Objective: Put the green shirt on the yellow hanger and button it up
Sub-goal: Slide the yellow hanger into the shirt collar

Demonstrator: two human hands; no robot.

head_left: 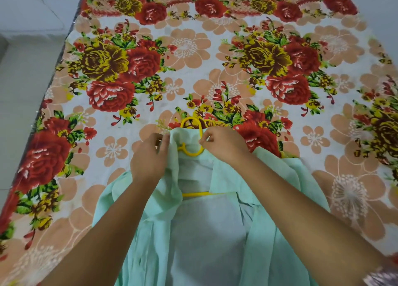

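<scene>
Currently, head view: shirt lies open and unbuttoned on the floral sheet, hanger inside it, hook past the collar. Left hand pinches the collar's left side. Right hand pinches its right side, beside the hanger's neck.

Bed: top covered by a floral sheet, red and yellow roses on a white and peach ground. Green shirt: lies flat on the sheet at the near middle, front open, collar toward the far end. Yellow hanger: inside the shirt, hook resting on the sheet beyond the collar.
</scene>
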